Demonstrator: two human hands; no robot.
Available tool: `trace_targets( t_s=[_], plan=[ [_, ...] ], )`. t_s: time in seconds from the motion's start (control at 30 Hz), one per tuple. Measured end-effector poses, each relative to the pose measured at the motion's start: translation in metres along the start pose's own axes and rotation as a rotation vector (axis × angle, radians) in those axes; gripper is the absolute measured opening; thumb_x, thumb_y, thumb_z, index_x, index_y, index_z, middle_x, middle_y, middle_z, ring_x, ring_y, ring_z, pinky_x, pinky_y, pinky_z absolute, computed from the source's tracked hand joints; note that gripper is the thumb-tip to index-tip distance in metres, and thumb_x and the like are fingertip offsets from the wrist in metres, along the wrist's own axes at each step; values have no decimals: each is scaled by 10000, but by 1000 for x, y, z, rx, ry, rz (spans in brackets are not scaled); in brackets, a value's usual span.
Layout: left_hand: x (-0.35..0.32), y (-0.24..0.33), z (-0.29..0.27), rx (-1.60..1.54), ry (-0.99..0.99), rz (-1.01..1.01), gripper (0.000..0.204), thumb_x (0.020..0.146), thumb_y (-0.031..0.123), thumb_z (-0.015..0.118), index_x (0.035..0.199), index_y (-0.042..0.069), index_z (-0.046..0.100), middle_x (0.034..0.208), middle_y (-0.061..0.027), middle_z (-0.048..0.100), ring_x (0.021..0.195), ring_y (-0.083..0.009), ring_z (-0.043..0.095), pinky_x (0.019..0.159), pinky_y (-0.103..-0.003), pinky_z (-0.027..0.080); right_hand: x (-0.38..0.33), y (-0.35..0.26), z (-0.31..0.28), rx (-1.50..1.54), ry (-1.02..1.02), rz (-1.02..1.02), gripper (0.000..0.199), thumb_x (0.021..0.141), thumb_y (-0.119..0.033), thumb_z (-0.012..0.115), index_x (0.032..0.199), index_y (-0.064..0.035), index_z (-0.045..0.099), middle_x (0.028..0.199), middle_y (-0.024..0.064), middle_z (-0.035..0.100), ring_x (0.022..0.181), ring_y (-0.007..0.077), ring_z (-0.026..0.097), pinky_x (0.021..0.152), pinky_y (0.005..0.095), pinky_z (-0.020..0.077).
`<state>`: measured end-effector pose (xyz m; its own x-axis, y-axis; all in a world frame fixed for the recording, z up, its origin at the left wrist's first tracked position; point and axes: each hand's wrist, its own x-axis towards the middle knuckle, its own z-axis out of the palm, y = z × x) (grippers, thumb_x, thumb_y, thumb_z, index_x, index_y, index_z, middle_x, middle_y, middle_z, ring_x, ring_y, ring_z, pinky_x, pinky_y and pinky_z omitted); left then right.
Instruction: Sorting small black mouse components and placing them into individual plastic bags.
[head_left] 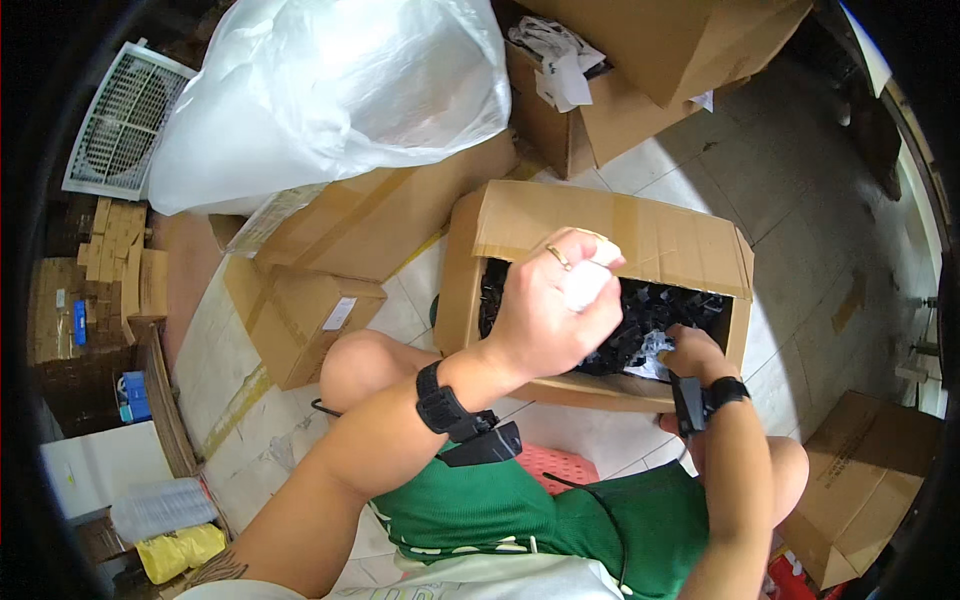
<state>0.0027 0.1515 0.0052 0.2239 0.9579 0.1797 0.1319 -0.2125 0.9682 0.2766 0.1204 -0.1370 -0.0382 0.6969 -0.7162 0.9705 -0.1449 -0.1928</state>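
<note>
Head view: the left hand (555, 305) curls around a small white piece (586, 288) above the carton (459, 275), its long axis masked. The right hand (698, 354) is inside, at a crumpled pale wrapper (650, 356), its grip impossible to tell. The carton runs left to right, its flap (610, 228) partly hiding black pieces (685, 304) within.

the left hand (540, 312) curls around a small white object (588, 287) above an open cardboard box (610, 230) of small black parts (688, 305), the right hand (699, 358) inside beside crumpled pale plastic (650, 352).
</note>
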Motion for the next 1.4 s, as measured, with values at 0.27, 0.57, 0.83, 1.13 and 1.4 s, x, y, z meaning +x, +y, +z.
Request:
trace_targets(
  t_s=[0.27, 0.57, 0.83, 1.13, 1.4],
  plan=[
    [-4, 7, -15, 195, 13, 345, 211, 745, -8, 687, 944, 11, 619, 907, -146, 661, 751, -255, 651, 675, -310, 516, 48, -71, 83, 249, 192, 280, 805, 799, -294, 774, 1469, -151, 352, 1475, 265, 365, 1200, 443, 563, 955, 474, 517],
    [-13, 10, 3, 190, -98, 394, 231, 766, -32, 659, 987, 24, 631, 939, -133, 653, 799, -243, 646, 707, -308, 509, 29, -57, 74, 262, 301, 124, 433, 864, -153, 633, 1271, -85, 502, 1311, 256, 488, 1104, 451, 604, 886, 515, 537],
    [-20, 9, 10, 187, -236, 324, 179, 804, -44, 623, 976, -3, 594, 973, -120, 640, 811, -188, 627, 728, -292, 505, -4, -50, 6, 173, 288, 28, 269, 834, -113, 610, 1093, -46, 643, 1101, 216, 653, 1035, 383, 652, 875, 455, 544],
    [-18, 6, 0, 229, -63, 60, 146, 831, 42, 679, 961, -11, 639, 895, -109, 655, 773, -172, 628, 688, -287, 501, -123, -94, -52, 387, 666, -380, 151, 811, -117, 649, 946, -56, 623, 943, 167, 653, 868, 366, 660, 746, 447, 544],
    [-17, -2, 11, -35, -194, -190, 302, 874, 157, 747, 1101, -8, 637, 882, -9, 663, 758, -66, 590, 714, -235, 502, -117, -78, -59, 1005, 559, -566, 178, 819, -59, 710, 948, -13, 596, 833, 95, 599, 671, 176, 621, 626, 327, 515]
  ],
)
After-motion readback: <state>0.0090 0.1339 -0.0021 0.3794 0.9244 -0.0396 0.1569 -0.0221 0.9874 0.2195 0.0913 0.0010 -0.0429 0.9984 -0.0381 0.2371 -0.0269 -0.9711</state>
